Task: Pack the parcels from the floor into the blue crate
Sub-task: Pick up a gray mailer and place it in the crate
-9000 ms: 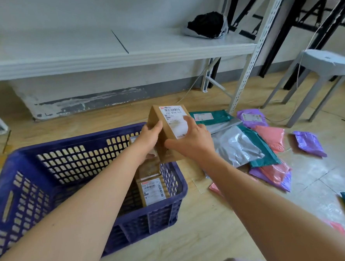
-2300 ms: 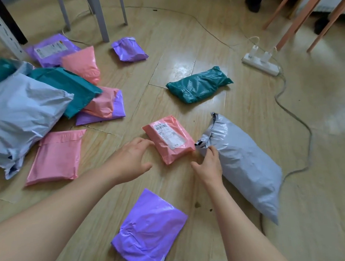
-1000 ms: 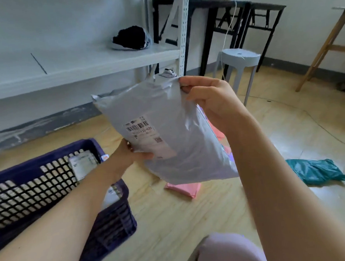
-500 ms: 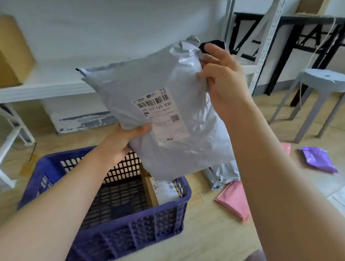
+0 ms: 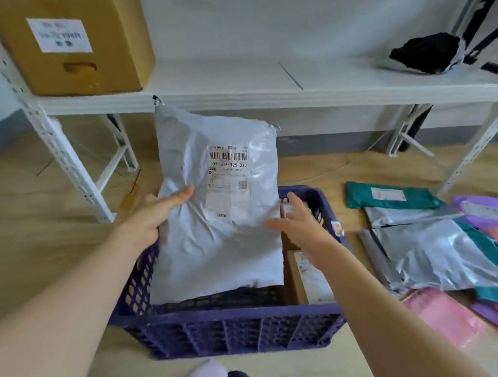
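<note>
- Head view: a grey parcel (image 5: 217, 219) stands upright in the crate (image 5: 230, 332), its lower end inside, its top above the far rim and its label toward the camera.
- The left hand (image 5: 153, 220) grips the parcel's left edge, with the thumb laid on the front and the fingers hidden behind.
- The right hand (image 5: 298, 224) is spread with straight fingers at the parcel's right edge; whether it touches the bag is hard to tell.
- A box (image 5: 302, 275) with a label lies in the crate's right end, just beside the parcel.
- On the floor right of the crate, a teal parcel (image 5: 388, 197), a silver parcel (image 5: 432, 250), a pink parcel (image 5: 442, 319) and a purple parcel (image 5: 482, 212) lie overlapping.
- Behind, a shelf (image 5: 265, 97) carries a carton (image 5: 67, 45) at left and a black bundle (image 5: 426, 52) at right.
</note>
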